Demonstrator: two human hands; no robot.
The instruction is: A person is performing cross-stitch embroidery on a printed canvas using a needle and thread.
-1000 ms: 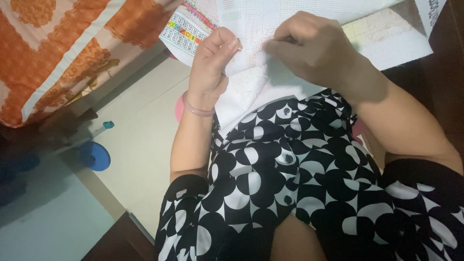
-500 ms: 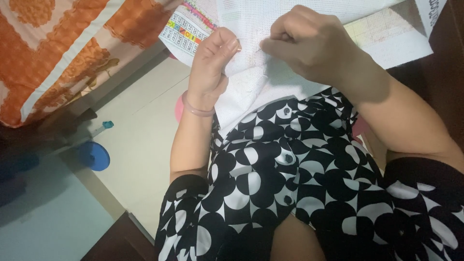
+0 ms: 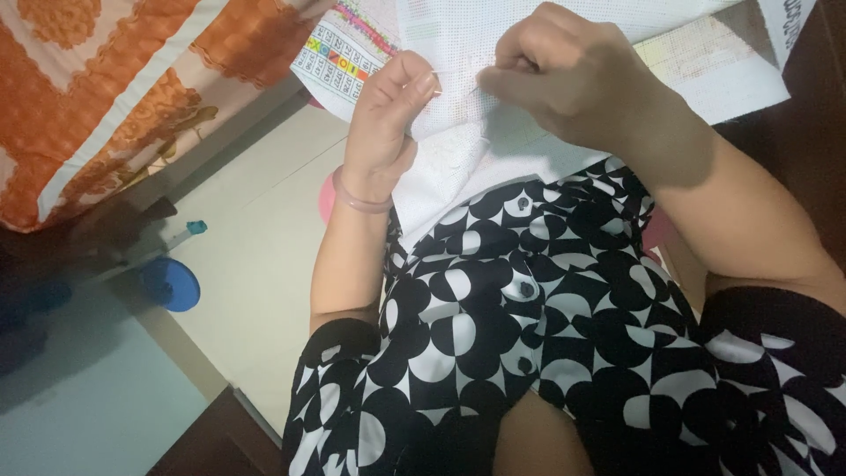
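Both hands are working close together at the upper middle of the head view, over a white cross-stitch fabric (image 3: 458,53) that is lying across the person's lap. Left hand (image 3: 388,123) is curling its fingers around a folded edge of the fabric, thumb pressing against the cloth, so that this hand is clamping the material. Right hand (image 3: 564,75) is closing into a loose fist just beside the left, its thumb and forefinger pinching together at the fabric surface; whether a needle is lying between them is too small to tell. A pink bracelet (image 3: 359,201) is circling the left wrist. A strip of small coloured squares (image 3: 339,62) is running along the fabric's left border. A black-and-white patterned garment (image 3: 529,317) is covering the torso and upper arms below the fabric. An orange and white patterned cloth (image 3: 106,97) is occupying the upper left corner, well apart from the hands. A blue round object (image 3: 172,284) is resting on the pale floor (image 3: 256,264) at lower left.
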